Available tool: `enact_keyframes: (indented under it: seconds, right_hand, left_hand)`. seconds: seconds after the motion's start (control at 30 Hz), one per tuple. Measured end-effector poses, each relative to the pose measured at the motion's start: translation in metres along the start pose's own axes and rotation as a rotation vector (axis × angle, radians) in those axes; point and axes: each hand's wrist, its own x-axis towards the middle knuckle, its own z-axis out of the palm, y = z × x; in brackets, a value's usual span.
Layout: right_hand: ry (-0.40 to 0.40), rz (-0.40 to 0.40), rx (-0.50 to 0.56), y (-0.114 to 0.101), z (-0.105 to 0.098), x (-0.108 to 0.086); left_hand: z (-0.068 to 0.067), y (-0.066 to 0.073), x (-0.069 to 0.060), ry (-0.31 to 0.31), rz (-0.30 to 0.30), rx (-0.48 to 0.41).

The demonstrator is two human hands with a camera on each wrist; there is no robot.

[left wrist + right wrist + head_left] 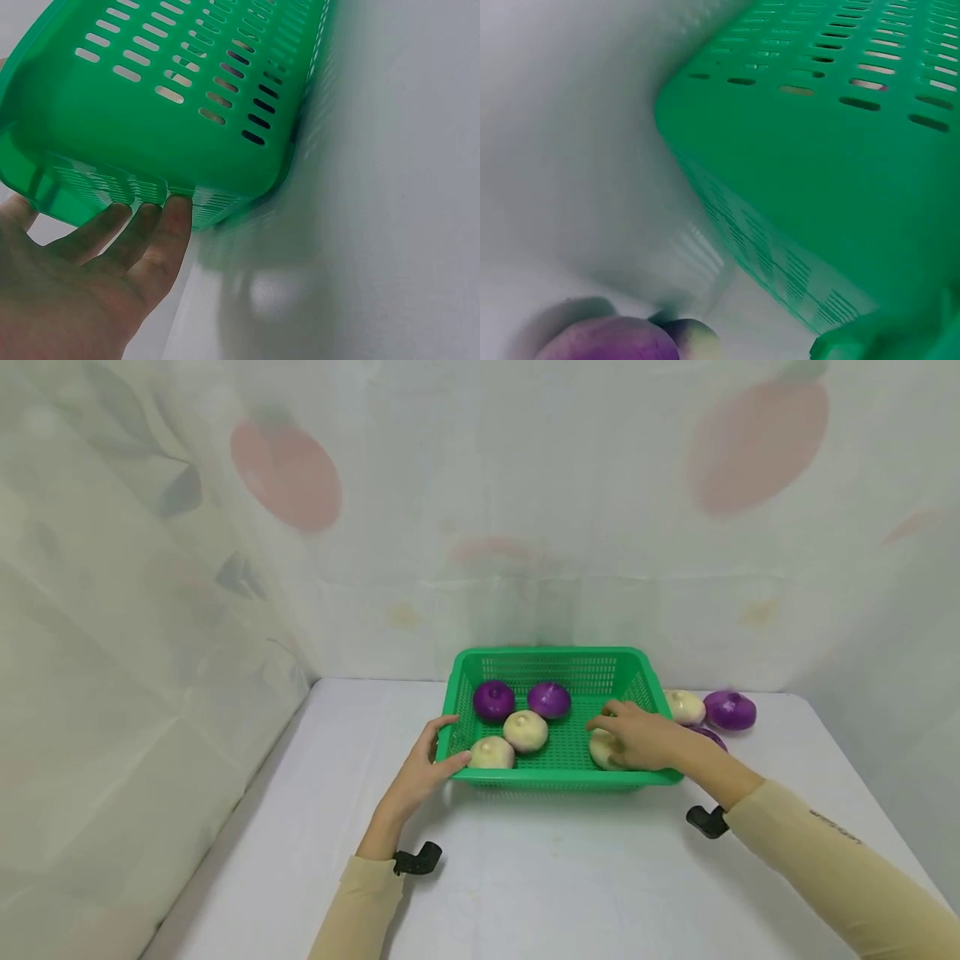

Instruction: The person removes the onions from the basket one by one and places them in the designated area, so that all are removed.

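Note:
A green plastic basket (pixel 547 775) with slotted walls stands on the table. Inside it are two purple onions (pixel 493 701) and several white onions (pixel 526 732). At the basket's left end, my left hand (pixel 420 768) grips the rim, thumb on top. The left wrist view shows its fingers (pixel 169 240) against the outer wall. My right hand (pixel 643 739) reaches over the right front corner and holds a white onion (pixel 602 749) low in the basket, partly covering it. In the right wrist view the basket wall (pixel 802 172) hides this hand's fingers.
Outside the basket's right end lie a white onion (pixel 686 707), a purple onion (pixel 730 710) and another purple onion (pixel 711 737), partly behind the right arm. A white cloth covers the table (pixel 555 877). A curtain with fruit prints (pixel 487 510) hangs behind.

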Motion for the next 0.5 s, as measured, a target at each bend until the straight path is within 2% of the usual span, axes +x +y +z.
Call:
enact_keyframes:
  seconds: [0.23, 0.5]
  right_hand:
    - [-0.032, 0.042, -0.007, -0.0017, 0.0032, 0.0053]
    - [-0.063, 0.047, 0.002, -0.0051, 0.0051, 0.0106]
  left_hand:
    - [0.0011, 0.0009, 0.0001, -0.005, 0.005, -0.016]
    - [0.0005, 0.003, -0.0007, -0.004, 0.005, -0.023]
